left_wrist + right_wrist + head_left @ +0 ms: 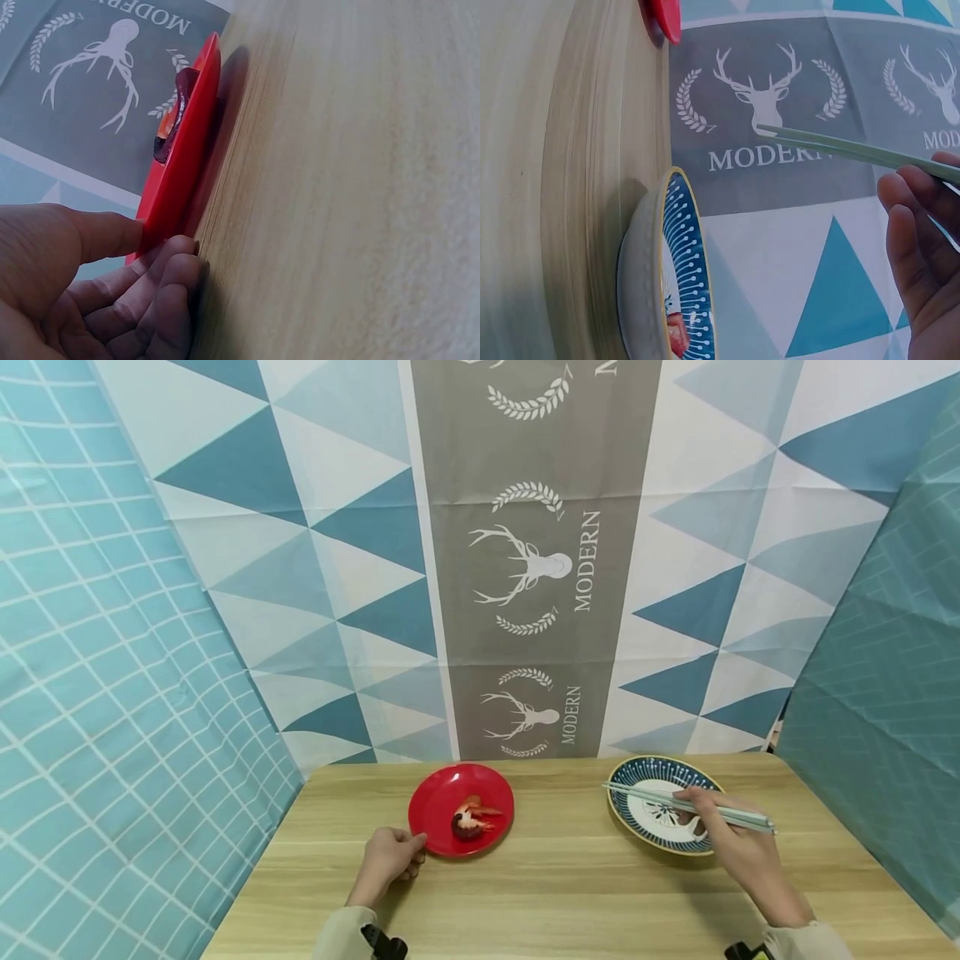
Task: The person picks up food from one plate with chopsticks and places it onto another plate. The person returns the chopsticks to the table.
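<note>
My left hand (392, 858) pinches the near left rim of a red plate (433, 797), thumb on top and fingers below in the left wrist view. On that plate lies food (471, 820), dark red with orange and white parts; its kind is unclear. A pair of pale green chopsticks (647, 792) is held in my right hand (738, 852), above a blue-and-white patterned bowl (637, 768) with a yellow rim. The chopstick tips point left and grip nothing. Inside the bowl, the right wrist view shows a small reddish piece (677, 335); my hand partly hides the bowl from the head camera.
Both dishes stand toward the back of a wooden table (525, 902). Behind it hangs a patterned cloth (532, 568) with deer heads and triangles. Blue sheets flank the table, a grid-lined one (112, 652) on the left and a teal one (885, 693) on the right.
</note>
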`<state>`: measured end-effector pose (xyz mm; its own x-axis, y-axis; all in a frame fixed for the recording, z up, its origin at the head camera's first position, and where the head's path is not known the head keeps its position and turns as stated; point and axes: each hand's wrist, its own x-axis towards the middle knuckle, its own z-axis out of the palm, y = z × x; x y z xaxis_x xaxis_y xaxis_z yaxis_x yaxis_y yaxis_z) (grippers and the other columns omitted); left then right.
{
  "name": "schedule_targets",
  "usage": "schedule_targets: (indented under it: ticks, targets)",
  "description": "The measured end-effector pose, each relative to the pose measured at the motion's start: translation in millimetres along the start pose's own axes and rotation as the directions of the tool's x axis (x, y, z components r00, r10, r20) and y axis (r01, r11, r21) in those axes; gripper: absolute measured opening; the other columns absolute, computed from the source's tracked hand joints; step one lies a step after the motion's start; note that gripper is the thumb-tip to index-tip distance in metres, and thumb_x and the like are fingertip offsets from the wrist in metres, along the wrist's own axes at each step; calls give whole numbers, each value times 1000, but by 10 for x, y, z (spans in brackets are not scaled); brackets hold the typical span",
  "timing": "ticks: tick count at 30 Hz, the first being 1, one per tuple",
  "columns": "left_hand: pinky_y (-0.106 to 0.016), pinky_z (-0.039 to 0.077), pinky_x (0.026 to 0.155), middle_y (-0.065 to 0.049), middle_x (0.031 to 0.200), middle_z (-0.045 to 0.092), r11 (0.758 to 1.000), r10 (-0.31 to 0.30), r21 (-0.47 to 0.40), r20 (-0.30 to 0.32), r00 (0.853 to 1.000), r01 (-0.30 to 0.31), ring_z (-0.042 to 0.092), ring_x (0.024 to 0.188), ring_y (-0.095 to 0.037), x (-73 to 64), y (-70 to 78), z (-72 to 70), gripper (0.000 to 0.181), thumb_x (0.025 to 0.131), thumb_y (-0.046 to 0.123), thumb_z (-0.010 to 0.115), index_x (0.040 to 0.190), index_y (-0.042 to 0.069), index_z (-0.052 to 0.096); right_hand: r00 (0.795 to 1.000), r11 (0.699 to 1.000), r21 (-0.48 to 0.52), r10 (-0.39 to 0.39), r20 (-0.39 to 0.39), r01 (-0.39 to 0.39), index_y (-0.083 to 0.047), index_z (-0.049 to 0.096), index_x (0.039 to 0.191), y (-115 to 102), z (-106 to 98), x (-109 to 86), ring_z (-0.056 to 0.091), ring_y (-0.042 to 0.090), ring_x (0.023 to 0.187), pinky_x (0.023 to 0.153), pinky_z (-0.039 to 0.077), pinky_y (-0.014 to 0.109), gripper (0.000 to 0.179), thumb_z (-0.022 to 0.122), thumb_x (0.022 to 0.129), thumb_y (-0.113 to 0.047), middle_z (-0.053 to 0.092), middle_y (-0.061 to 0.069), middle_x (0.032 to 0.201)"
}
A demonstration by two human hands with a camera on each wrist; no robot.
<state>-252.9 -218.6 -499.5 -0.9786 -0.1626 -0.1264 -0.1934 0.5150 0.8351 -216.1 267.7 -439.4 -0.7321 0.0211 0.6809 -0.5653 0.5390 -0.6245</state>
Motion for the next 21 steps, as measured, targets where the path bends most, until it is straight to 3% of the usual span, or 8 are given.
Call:
schedule_targets:
  ticks: [8, 15, 21]
  targets:
    - [-24, 49, 51, -3, 64, 67, 1000, 9, -26, 40, 999, -8, 58, 53, -12, 35, 20, 52, 35, 101, 22, 66, 72, 3, 71, 993, 993, -32, 115, 35, -114, 5, 76, 105, 52, -189, -38, 66, 5, 64, 57, 52, 17, 31, 50, 109, -9, 74, -12, 75]
    - [-24, 50, 51, -2, 64, 67, 1000, 5, -30, 37, 999, -4, 59, 54, -12, -1, 5, 38, 34, 101, 21, 65, 73, 2, 70, 992, 989, -75, 130, 5, -129, 5, 76, 104, 116, -301, -94, 65, -9, 71, 64, 49, 9, 24, 55, 106, -7, 73, -25, 81]
    - [-25, 50, 53, -4, 66, 67, 999, 5, -40, 46, 999, -3, 58, 55, -13, -30, -12, -4, 34, 103, 21, 64, 74, 2, 69, 984, 983, -62, 176, 18, -174, 11, 73, 104, 164, -373, -107, 66, -7, 68, 59, 48, 13, 28, 52, 107, -8, 73, -25, 77]
